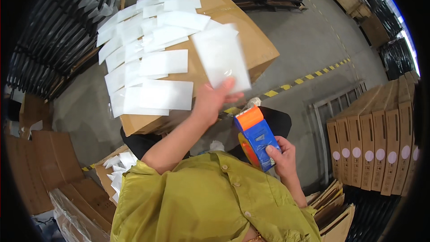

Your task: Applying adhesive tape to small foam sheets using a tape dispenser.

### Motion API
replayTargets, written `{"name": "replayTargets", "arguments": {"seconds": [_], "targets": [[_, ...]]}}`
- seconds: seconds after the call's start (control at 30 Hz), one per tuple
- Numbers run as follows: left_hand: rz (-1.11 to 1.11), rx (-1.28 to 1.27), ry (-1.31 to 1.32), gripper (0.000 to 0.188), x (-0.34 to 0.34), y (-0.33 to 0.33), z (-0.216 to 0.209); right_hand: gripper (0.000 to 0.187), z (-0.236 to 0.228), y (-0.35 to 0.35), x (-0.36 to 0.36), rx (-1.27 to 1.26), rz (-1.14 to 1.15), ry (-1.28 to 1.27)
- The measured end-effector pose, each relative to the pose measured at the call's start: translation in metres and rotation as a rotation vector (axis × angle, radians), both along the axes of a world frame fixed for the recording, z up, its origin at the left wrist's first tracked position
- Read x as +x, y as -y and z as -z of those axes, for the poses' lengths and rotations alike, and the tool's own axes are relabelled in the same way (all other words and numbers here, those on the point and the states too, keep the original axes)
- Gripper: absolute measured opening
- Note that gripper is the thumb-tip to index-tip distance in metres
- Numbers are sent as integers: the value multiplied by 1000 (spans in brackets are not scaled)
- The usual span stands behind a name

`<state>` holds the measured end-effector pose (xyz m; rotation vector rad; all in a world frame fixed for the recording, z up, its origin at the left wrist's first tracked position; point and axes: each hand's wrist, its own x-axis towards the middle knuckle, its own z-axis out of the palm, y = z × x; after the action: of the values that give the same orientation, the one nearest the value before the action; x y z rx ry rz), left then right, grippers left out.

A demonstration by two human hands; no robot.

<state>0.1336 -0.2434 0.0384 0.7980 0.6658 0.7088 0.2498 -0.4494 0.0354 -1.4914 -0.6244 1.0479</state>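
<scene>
My left hand [214, 100] pinches a flat white foam sheet [220, 54] by its near end, thumb on top. The sheet is tilted over the right part of a large cardboard box [251, 40], its far end smeared by motion. A shiny patch like clear film shows near my thumb. My right hand [283, 157] is wrapped round a blue and orange tape dispenser [259, 141], held close to my body with its toothed edge pointing away. Many similar white sheets [165, 94] lie overlapping in rows across the left of the box top.
A carton of white pieces [122, 166] stands at my lower left, near folded cardboard [53, 152]. Flat brown cartons [371, 139] stand in a row at right beside a metal frame [329, 107]. Black stacked parts [53, 31] rise at far left. Yellow-black tape [295, 82] marks the floor.
</scene>
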Motion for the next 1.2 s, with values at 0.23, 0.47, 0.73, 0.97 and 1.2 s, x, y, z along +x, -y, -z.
{"name": "replayTargets", "arguments": {"seconds": [0.23,0.47,0.73,0.97,1.2], "targets": [[325,1833,114,16,-12,53,-11,19,30,-29,17,-96,-11,-318],[-27,1769,-964,43,-54,-33,-42,26,61,-21,12,-108,160,-344],[7,1634,-1549,46,-74,-113,26,27,70,-30,6,-137,71,-261],[118,1704,-1585,38,-54,-118,0,26,76,-25,14,-182,139,-257],[11,1876,-1306,34,20,-198,17,22,71,-30,13,-194,143,-226]]}}
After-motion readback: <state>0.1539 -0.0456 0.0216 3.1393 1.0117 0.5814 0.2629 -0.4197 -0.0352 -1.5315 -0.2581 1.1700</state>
